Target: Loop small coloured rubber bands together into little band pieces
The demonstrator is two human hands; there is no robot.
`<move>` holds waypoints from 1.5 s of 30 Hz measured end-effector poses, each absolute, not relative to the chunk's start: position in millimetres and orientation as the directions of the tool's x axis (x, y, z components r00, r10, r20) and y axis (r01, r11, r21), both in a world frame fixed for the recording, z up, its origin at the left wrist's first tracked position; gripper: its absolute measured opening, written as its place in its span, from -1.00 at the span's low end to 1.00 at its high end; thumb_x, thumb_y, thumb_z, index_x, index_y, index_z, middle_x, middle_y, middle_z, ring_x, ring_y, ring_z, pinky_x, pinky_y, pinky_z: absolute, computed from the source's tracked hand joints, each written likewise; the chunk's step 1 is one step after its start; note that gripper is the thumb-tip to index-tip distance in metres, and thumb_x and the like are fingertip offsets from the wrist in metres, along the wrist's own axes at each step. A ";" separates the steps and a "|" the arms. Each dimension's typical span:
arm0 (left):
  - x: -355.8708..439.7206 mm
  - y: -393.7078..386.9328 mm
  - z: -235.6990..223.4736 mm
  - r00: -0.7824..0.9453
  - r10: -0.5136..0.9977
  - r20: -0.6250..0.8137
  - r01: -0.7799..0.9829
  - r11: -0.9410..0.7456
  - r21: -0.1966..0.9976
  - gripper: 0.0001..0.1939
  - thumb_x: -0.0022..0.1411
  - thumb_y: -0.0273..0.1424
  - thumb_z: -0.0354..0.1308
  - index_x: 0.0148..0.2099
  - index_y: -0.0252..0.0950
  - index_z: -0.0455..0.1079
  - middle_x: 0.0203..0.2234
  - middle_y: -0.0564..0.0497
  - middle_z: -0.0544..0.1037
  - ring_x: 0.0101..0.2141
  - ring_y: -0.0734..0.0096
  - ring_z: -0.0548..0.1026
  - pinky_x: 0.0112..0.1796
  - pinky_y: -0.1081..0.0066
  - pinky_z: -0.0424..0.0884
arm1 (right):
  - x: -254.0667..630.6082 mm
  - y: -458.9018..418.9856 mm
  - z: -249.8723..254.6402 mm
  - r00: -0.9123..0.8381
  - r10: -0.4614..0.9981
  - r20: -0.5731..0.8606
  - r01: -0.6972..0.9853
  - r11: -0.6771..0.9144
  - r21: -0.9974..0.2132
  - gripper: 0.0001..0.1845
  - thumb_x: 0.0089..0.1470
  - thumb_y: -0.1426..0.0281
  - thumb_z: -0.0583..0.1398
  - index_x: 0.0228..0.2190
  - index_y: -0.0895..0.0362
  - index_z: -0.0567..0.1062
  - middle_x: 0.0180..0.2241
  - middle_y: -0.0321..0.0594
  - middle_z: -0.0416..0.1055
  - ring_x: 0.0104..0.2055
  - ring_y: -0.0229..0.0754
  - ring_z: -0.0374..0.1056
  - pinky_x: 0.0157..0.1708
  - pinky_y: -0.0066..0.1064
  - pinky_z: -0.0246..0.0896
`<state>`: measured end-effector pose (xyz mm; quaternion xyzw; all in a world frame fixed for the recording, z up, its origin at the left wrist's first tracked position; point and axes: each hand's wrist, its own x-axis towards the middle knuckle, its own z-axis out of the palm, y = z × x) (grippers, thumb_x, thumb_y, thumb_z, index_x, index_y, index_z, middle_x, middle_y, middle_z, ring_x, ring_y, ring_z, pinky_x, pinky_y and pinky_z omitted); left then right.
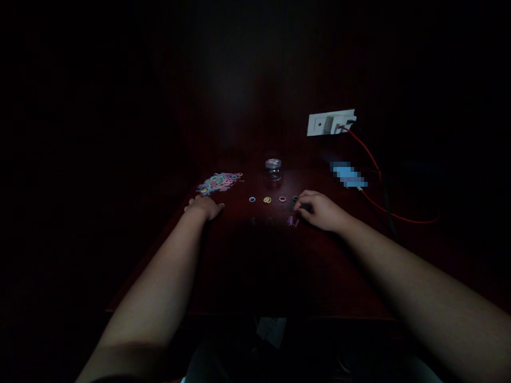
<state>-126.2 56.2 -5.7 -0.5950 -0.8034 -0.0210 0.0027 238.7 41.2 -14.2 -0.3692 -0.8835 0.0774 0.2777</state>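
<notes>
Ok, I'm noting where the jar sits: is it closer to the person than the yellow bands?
No, the jar stands beyond the yellow bands, on their far side.

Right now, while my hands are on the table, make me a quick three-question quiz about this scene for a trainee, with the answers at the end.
1. Multiple choice: in the row of elastic bands closest to the lidded clear jar, what colour is the band nearest the right hand?
A) blue
B) yellow
C) green

2. Fill in the blank: the multicoloured heap of bands lies nearer the ____ hand.

3. True or false: a red cable leads from the white charger plugged into the wall outlet.

Key: 1. C, green. 2. Left, as in the left hand. 3. True.
</notes>
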 end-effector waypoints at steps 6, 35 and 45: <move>-114.1 51.2 3.0 -0.319 0.948 0.016 0.948 0.319 0.011 -0.34 0.15 0.05 0.04 -0.03 -0.44 0.48 0.01 -0.42 0.46 0.03 -0.22 0.41 -0.05 0.07 0.38 | 235.1 31.7 -11.0 -0.668 0.660 0.345 0.567 0.751 -0.339 -0.62 -0.13 0.58 0.18 -0.22 0.09 0.55 -0.20 -0.16 0.42 -0.10 -0.09 0.33 -0.04 -0.20 0.18; -49.2 26.2 6.0 0.230 0.878 0.420 0.800 -0.416 0.432 -0.85 0.19 -0.39 0.15 -0.23 -0.24 0.53 -0.30 0.00 0.62 -0.30 0.36 0.54 -0.22 0.38 0.42 | 230.7 34.9 -9.4 -0.679 0.616 0.399 0.539 0.787 -0.299 -0.56 -0.10 0.66 0.10 -0.20 0.09 0.54 -0.16 -0.15 0.45 -0.08 -0.09 0.33 -0.02 -0.18 0.17; -5.1 5.1 2.7 0.539 0.649 0.538 0.478 -0.761 0.439 -0.88 0.21 -0.46 0.19 -0.21 -0.24 0.53 -0.33 0.03 0.62 -0.31 0.43 0.55 -0.24 0.43 0.42 | 217.7 16.1 1.1 -0.595 0.626 0.505 0.451 0.780 -0.435 -0.93 0.02 0.45 0.22 -0.36 0.14 0.48 -0.36 -0.23 0.46 -0.28 -0.18 0.36 -0.24 -0.35 0.17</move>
